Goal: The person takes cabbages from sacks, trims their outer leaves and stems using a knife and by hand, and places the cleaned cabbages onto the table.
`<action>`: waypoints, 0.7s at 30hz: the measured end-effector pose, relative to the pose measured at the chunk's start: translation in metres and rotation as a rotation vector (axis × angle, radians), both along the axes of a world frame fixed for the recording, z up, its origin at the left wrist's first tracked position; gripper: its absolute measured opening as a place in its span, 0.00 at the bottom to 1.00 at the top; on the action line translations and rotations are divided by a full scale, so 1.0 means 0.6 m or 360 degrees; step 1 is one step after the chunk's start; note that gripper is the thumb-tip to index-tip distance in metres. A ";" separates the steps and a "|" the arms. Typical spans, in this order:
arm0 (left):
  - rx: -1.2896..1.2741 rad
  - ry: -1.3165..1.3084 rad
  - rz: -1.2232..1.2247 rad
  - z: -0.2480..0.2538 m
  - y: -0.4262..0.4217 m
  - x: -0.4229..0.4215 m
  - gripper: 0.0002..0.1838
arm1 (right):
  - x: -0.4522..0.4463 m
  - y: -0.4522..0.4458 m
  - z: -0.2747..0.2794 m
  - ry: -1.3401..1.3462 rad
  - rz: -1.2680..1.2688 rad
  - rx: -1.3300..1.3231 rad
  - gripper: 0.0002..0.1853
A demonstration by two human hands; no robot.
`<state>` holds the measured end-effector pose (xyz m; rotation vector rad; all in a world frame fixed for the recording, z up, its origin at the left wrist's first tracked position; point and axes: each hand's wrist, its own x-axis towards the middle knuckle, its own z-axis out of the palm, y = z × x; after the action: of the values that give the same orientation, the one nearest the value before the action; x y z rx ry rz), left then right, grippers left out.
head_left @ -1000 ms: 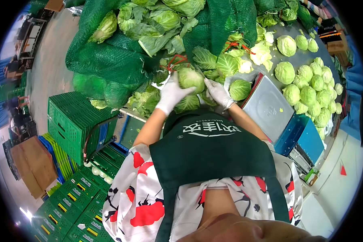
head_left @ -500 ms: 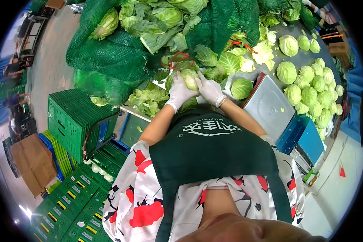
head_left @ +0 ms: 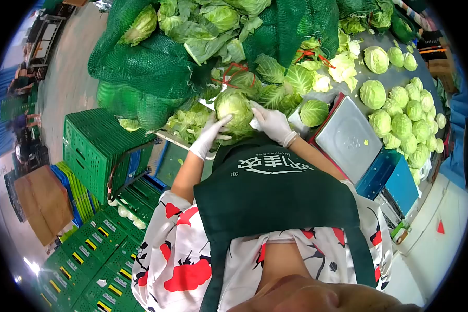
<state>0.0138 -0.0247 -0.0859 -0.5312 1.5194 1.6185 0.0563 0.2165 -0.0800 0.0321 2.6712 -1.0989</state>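
A pale green cabbage sits in front of my apron, between my two white-gloved hands. My left hand lies on its lower left side, with a finger stretched across the leaves. From the right, my right hand holds the cabbage's edge with bent fingers. A small white patch shows beside those fingers; I cannot tell what it is. Loose leaves lie to the left, and a red-corded green net lies just behind the cabbage. Another cabbage rests right of my right hand.
Green mesh sacks bulge at the back left. A metal-topped scale stands on the right, with a blue bin below. Several trimmed cabbages are piled beyond it. Stacked green crates stand on the left.
My left hand has moved down and left, my right hand slightly right. More of the cabbage between them now shows, and it looks turned.
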 end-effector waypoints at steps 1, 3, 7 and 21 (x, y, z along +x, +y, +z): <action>-0.0159 0.0019 0.0024 -0.005 0.019 0.005 0.49 | 0.003 -0.003 0.013 0.0033 0.0028 -0.0034 0.25; -0.0474 0.0055 0.0061 -0.018 0.058 0.007 0.49 | 0.006 0.000 -0.005 0.0085 -0.0084 -0.0023 0.25; -0.0696 0.0914 -0.0351 -0.062 0.049 0.006 0.61 | -0.012 0.114 -0.087 0.0070 -0.0613 0.0292 0.25; -0.1201 0.1357 -0.1305 0.000 0.133 -0.047 0.66 | 0.017 0.049 -0.021 0.0062 -0.0167 0.0353 0.29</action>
<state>-0.0141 0.0550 -0.0861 0.4763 2.5292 0.5674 0.0666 0.2458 -0.0923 0.1952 2.8428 -0.8334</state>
